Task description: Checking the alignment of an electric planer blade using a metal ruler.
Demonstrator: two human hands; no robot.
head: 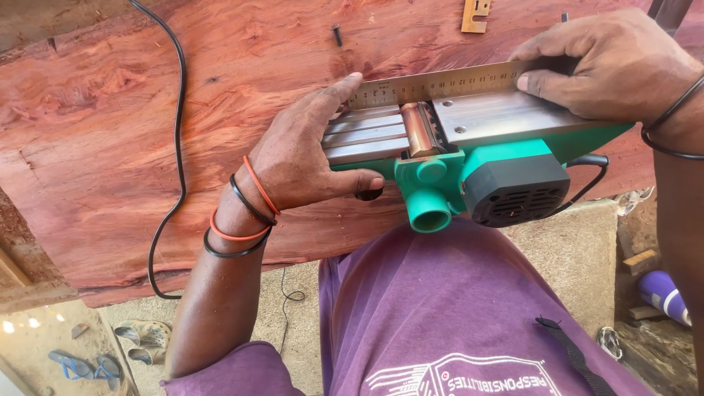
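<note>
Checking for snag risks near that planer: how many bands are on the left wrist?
4 on the left wrist: a thin orange band nearest the hand, a black band, a thicker orange band, then a second black band. Undersides are hidden.

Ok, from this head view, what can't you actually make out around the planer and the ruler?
- Whether the steel ruler sits flush on the planer sole: angle too shallow.
- Ruler's right end: covered by the right hand.
- Planer's front sole edge: under the left hand.
- Blade drum edge: too small.
- Wooden slab: cut off by the frame's top and left edges.
</note>
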